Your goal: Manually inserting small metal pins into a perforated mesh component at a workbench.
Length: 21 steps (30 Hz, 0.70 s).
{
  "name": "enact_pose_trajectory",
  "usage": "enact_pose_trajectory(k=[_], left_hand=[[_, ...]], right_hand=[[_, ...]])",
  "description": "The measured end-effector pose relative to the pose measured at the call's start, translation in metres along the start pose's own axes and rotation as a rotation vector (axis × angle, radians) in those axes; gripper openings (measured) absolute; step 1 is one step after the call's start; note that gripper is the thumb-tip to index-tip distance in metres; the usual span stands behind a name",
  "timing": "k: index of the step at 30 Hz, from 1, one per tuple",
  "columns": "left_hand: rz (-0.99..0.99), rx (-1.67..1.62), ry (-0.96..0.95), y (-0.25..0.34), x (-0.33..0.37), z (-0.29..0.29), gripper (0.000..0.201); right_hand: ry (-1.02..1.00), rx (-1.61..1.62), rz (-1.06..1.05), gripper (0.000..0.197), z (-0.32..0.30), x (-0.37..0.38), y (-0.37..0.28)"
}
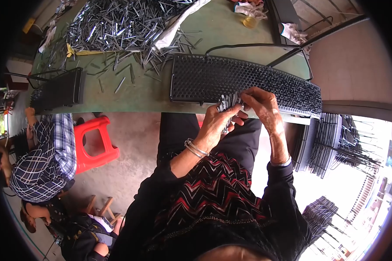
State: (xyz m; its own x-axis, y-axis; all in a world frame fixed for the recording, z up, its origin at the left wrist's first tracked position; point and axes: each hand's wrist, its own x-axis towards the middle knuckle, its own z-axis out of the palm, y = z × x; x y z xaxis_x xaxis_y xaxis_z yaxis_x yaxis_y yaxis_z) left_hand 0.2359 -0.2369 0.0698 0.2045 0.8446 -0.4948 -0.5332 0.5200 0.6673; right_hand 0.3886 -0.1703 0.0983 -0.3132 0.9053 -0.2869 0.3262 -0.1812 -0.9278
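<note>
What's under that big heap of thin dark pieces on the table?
White sheeting shows at the right of the heap, a yellow edge at its lower left. Beneath the middle, the heap covers whatever is there.

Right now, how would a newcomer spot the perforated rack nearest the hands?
Start at the green table. Along its near edge, right of centre, a long black rack sits partly behind the right hand. Unlike the dark panel at far left, it shows clear rows of holes and looks filled toward its right end.
</note>
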Motion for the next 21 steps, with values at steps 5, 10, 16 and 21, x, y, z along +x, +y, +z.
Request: enact_pose_trajectory(k=[5,10,16,21], left_hand=[[-0.026,-0.068,0.083,-0.005,0.005,-0.004,0.028],[-0.112,-0.246,0.052,-0.004,0.002,0.000,0.031],[-0.153,-0.318,0.001,-0.022,0.010,-0.004,0.030],[-0.170,-0.344,0.024,-0.021,0.008,-0.004,0.030]], right_hand=[[0.123,0.044,-0.064,0.012,-0.009,0.002,0.006],[0.572,-0.080,-0.341,0.009,-0.013,0.017,0.005],[0.699,-0.283,-0.486,0.011,-0.017,0.046,0.020],[0.697,-0.466,-0.530,0.009,-0.016,0.055,0.029]])
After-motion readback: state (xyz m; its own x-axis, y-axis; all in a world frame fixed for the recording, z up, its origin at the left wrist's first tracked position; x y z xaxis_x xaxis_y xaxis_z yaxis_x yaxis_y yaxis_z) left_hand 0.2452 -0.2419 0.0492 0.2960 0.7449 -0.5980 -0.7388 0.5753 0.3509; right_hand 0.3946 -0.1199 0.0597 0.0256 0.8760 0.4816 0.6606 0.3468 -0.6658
